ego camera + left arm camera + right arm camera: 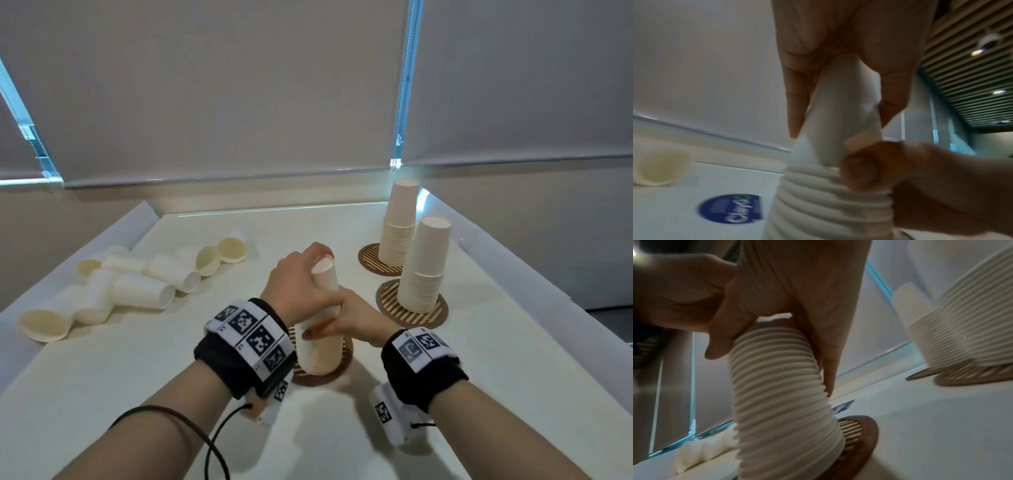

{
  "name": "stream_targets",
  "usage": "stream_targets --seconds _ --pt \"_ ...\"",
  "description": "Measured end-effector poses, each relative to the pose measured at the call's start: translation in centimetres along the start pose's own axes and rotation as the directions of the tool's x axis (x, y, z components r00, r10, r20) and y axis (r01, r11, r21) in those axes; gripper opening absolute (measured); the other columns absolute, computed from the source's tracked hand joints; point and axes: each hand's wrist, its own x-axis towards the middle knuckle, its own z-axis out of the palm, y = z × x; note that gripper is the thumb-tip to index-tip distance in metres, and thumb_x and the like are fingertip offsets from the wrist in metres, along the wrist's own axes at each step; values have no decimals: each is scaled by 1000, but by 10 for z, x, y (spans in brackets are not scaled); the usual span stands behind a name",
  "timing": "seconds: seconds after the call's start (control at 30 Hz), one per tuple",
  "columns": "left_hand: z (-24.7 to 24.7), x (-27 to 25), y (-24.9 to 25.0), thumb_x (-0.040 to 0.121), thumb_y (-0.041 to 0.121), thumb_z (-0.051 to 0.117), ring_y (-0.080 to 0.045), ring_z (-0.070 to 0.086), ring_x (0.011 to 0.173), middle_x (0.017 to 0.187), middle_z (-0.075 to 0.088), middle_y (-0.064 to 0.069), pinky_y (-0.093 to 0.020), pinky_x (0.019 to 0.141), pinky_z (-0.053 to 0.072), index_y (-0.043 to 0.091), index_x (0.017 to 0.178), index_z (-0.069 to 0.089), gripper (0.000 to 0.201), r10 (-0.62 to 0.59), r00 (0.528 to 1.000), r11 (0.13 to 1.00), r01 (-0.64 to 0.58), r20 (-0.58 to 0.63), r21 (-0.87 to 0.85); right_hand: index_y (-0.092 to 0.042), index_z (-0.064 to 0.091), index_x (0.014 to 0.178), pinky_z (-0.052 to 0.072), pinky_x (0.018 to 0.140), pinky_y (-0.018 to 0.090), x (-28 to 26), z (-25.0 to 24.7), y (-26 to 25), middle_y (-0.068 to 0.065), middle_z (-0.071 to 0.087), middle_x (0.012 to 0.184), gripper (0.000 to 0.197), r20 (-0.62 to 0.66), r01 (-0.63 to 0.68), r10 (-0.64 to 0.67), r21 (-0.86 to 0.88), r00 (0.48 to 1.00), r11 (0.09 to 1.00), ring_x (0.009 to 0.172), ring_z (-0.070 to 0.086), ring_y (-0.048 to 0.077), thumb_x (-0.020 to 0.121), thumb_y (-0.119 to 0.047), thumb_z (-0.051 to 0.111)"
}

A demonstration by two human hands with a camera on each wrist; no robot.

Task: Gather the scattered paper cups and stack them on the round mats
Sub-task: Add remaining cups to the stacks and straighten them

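A ribbed stack of white paper cups (318, 356) stands on the nearest round brown mat (310, 381). My left hand (298, 286) grips the topmost cup (325, 274), upside down and partly sunk onto the stack; in the left wrist view its fingers (898, 91) wrap that cup (838, 91). My right hand (352, 318) grips the stack at its upper rims, its fingers (824, 318) curled round the stack (781, 386) above the mat (865, 434). Several loose cups (137, 291) lie on their sides at the left.
Two taller cup stacks (400, 226) (424, 263) stand on their own mats (368, 257) (442, 310) at the right rear. A blue round sticker (731, 208) is on the table. The table (479, 394) ends at a wall with blinds behind.
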Motion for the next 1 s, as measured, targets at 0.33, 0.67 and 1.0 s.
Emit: stream_targets --seconds 0.33,0.67,1.0 --pt "77 2 84 72 51 73 -18 48 121 134 47 -4 -28 100 39 22 140 31 85 178 967 932 -105 184 -348 -35 54 124 45 101 37 -91 -90 26 -6 62 124 79 -185 -121 120 4 975 993 120 54 15 55 -17 86" --pt "138 -2 26 93 29 50 -28 54 119 131 58 -8 -36 102 43 10 124 58 37 -333 854 937 253 400 240 -25 61 108 51 87 37 -129 -127 39 4 67 109 57 -310 -246 271 119 911 962 106 60 20 57 -14 84" --pt "170 -18 66 88 8 53 -23 56 119 130 60 -6 -29 99 44 15 126 60 40 -138 841 988 78 523 135 -15 62 110 49 86 40 -145 -151 47 5 69 101 65 -440 -261 288 122 851 958 99 62 21 48 -17 80"
